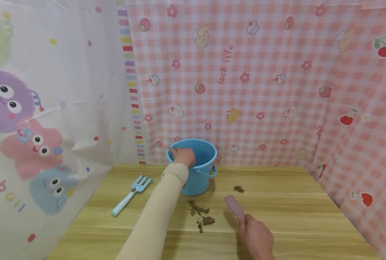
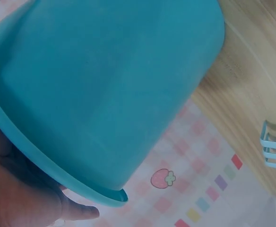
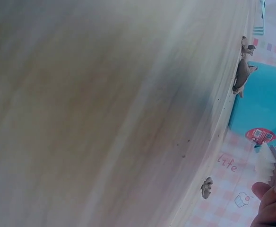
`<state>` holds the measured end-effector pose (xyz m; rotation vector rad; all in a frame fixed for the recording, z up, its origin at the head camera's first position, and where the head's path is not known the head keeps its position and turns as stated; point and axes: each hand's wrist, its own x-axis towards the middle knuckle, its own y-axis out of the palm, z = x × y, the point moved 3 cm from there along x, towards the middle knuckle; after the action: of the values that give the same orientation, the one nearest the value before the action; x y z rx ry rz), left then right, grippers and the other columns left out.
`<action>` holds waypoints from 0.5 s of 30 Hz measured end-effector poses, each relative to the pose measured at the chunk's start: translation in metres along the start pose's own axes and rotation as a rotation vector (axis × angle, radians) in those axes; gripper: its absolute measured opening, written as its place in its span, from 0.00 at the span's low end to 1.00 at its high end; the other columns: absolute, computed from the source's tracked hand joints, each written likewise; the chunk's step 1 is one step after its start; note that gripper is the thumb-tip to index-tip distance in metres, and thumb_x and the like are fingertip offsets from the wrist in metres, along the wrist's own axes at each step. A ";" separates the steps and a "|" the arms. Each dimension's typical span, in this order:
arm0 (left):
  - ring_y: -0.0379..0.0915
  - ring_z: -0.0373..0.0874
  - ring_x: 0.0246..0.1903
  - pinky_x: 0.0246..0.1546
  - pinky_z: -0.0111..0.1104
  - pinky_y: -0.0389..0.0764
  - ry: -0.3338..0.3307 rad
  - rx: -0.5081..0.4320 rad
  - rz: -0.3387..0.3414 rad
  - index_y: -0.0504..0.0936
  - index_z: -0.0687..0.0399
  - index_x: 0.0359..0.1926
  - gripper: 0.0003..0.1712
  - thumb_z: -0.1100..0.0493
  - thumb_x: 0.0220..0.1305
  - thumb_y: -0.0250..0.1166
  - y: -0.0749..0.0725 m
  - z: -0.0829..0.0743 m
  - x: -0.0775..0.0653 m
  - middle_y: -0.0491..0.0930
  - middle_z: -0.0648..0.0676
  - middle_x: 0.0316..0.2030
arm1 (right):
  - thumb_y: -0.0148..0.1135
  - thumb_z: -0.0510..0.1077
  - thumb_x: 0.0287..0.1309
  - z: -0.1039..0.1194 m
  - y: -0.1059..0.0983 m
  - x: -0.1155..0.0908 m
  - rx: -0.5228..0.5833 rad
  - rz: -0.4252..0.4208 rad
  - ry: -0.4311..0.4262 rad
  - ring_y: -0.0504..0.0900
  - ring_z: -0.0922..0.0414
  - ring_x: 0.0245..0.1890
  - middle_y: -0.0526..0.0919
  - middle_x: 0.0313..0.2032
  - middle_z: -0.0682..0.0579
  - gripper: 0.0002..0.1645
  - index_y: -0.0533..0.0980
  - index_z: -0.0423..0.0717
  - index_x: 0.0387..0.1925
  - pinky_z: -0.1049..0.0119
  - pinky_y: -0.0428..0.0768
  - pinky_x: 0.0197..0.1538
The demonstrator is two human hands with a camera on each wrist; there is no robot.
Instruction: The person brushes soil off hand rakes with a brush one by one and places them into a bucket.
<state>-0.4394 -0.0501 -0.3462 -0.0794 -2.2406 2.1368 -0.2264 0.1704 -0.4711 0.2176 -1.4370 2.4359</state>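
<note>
My left hand (image 1: 183,156) reaches over the rim of a light blue bucket (image 1: 197,180), its fingertips hidden inside. One finger (image 2: 81,211) sticks out straight beside the rim in the left wrist view. A small pink brush (image 1: 234,206) is gripped by the handle in my right hand (image 1: 257,236), above the table right of the scraps. Pale bristles (image 3: 265,163) show on it in the right wrist view. Dry brown leaf scraps (image 1: 198,208) lie before the bucket, with another crumpled piece (image 1: 208,220) nearer me. A separate scrap (image 1: 238,189) sits to the bucket's right.
A light blue toy garden fork (image 1: 132,195) lies on the wooden table (image 1: 277,216) left of the bucket, a brown bit on its head. Patterned cloths (image 1: 261,97) hang behind and at both sides. The bucket's handle (image 1: 209,173) hangs down its right side.
</note>
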 end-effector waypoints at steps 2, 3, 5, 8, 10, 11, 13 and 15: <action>0.58 0.66 0.67 0.64 0.70 0.39 -0.005 0.003 0.004 0.85 0.54 0.45 0.14 0.53 0.70 0.57 0.002 0.001 0.002 0.76 0.62 0.60 | 0.60 0.49 0.67 0.000 0.000 0.000 0.001 -0.002 0.001 0.77 0.52 0.19 0.83 0.25 0.46 0.17 0.81 0.38 0.42 0.53 0.72 0.20; 0.57 0.66 0.68 0.64 0.69 0.39 -0.001 0.005 -0.001 0.85 0.54 0.46 0.14 0.53 0.70 0.57 0.002 0.002 0.002 0.76 0.62 0.60 | 0.60 0.49 0.67 0.000 0.000 0.000 0.002 -0.005 0.000 0.77 0.52 0.19 0.83 0.25 0.45 0.17 0.81 0.38 0.42 0.53 0.72 0.20; 0.57 0.65 0.68 0.65 0.69 0.39 0.014 0.002 -0.012 0.85 0.54 0.47 0.15 0.52 0.69 0.58 0.001 0.003 0.000 0.75 0.62 0.61 | 0.60 0.49 0.67 0.000 0.000 0.000 0.006 -0.006 -0.002 0.78 0.51 0.19 0.84 0.25 0.45 0.17 0.81 0.38 0.42 0.53 0.73 0.20; 0.58 0.64 0.68 0.65 0.68 0.41 0.047 0.004 -0.045 0.84 0.55 0.50 0.16 0.51 0.69 0.59 -0.006 0.005 -0.008 0.74 0.62 0.62 | 0.60 0.49 0.67 -0.001 0.000 -0.001 0.011 -0.010 -0.005 0.78 0.51 0.19 0.84 0.25 0.44 0.17 0.81 0.38 0.43 0.53 0.72 0.20; 0.60 0.63 0.67 0.65 0.68 0.42 0.078 0.011 -0.074 0.83 0.56 0.50 0.17 0.51 0.69 0.59 -0.012 0.006 -0.016 0.74 0.63 0.61 | 0.59 0.49 0.67 -0.001 -0.001 -0.001 0.012 -0.008 -0.005 0.78 0.50 0.19 0.84 0.25 0.44 0.17 0.81 0.37 0.42 0.53 0.72 0.20; 0.60 0.63 0.66 0.65 0.68 0.42 0.093 0.013 -0.084 0.83 0.57 0.50 0.17 0.52 0.69 0.59 -0.015 0.007 -0.019 0.74 0.63 0.61 | 0.59 0.49 0.67 -0.001 -0.001 -0.001 0.012 -0.011 -0.005 0.78 0.50 0.19 0.83 0.25 0.44 0.17 0.81 0.38 0.42 0.53 0.72 0.20; 0.62 0.62 0.65 0.65 0.68 0.43 0.120 0.022 -0.107 0.83 0.57 0.48 0.15 0.52 0.68 0.59 -0.020 0.011 -0.025 0.74 0.63 0.60 | 0.59 0.49 0.67 0.000 0.000 -0.001 0.015 -0.006 -0.003 0.77 0.51 0.19 0.83 0.25 0.45 0.17 0.81 0.38 0.42 0.53 0.71 0.19; 0.63 0.62 0.65 0.65 0.67 0.43 0.142 0.011 -0.131 0.84 0.56 0.44 0.13 0.54 0.67 0.60 -0.024 0.016 -0.031 0.76 0.61 0.57 | 0.59 0.49 0.67 0.001 0.001 -0.001 0.021 -0.005 -0.006 0.77 0.51 0.19 0.83 0.25 0.45 0.17 0.81 0.38 0.42 0.53 0.71 0.19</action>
<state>-0.4101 -0.0691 -0.3232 -0.0784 -2.0942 2.0100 -0.2261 0.1688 -0.4721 0.2327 -1.4124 2.4487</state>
